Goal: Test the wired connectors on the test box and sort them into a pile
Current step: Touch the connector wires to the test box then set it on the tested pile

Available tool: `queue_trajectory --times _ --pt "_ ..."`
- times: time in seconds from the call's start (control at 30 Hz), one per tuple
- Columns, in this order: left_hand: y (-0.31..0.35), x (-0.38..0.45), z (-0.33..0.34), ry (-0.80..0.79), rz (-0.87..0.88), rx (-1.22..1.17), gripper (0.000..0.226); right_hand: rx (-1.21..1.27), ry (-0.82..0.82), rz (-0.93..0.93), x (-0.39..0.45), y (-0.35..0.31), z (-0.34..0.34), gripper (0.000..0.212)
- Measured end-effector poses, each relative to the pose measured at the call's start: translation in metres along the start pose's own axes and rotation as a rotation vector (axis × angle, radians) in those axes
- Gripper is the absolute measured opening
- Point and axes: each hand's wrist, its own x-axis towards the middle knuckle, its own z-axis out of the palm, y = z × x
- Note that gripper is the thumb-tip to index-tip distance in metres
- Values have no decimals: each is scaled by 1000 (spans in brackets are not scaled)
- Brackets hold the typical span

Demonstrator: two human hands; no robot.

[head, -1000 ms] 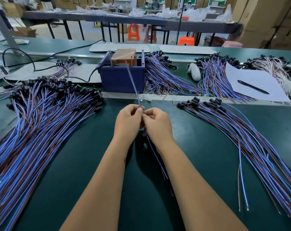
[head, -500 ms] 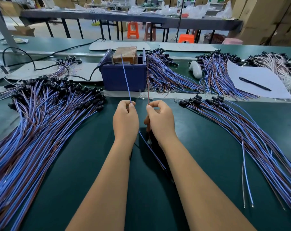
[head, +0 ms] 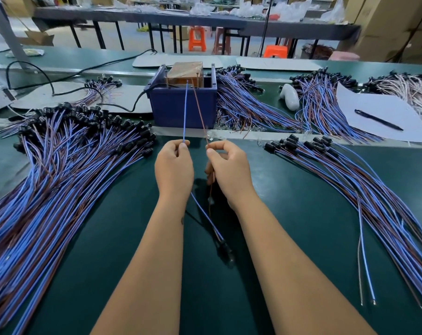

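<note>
The left hand (head: 174, 165) pinches the blue lead (head: 185, 112); the right hand (head: 229, 169) pinches the brown lead (head: 199, 110). Held together a second ago, the tips now reach the test box (head: 184, 73) at the bench's far edge. Judgement: testing is under way.

Far bench: dark long table (head: 205, 19) across the top of frame
Stools: orange stools (head: 197, 38) beneath it
Upper right: stacked cardboard boxes (head: 396, 25)

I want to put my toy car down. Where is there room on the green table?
Bare green mat lies between the right hand and the right wire pile, and between the left forearm and the big left wire pile. It is crowded around the blue bin.
</note>
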Motion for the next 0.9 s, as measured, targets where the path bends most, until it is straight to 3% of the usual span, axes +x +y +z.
queue_trajectory --times 0.2,0.9 --pt "-3 6 -11 71 -54 -76 22 18 26 13 -1 1 -7 11" --pt "1 10 -22 74 -142 -259 20 2 11 -13 4 7 -6 14"
